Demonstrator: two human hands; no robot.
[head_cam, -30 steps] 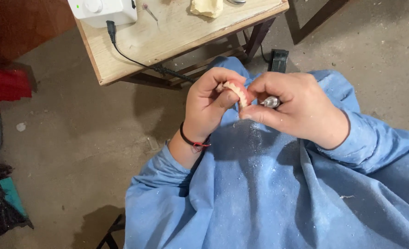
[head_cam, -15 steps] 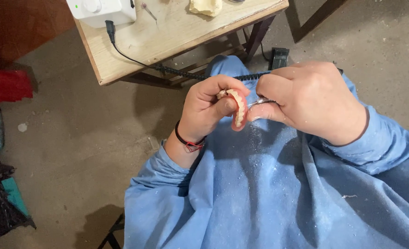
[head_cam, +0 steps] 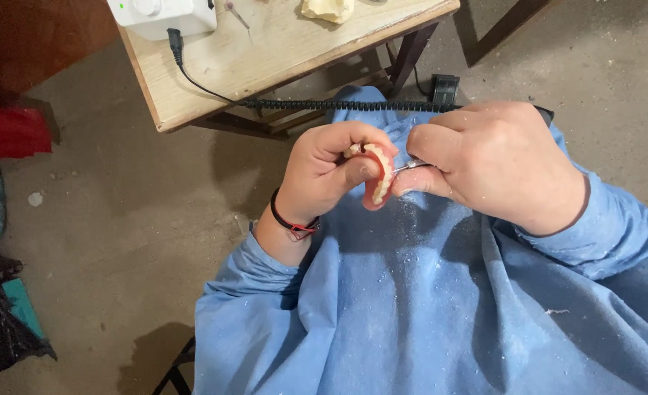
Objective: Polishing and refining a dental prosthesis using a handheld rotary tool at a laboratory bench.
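Likely dental workshop, denture [head_cam: 377, 178], wooden bench [head_cam: 265, 58], dusty smock [head_cam: 426, 307]

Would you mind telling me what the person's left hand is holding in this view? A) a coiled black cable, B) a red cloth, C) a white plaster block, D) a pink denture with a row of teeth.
D: the left hand grips a pink denture with a row of pale teeth between thumb and fingers, while the right hand brings a thin metal tool tip against it.

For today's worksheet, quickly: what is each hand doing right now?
Left hand: closed on the pink denture.
Right hand: closed on a thin metal tool.
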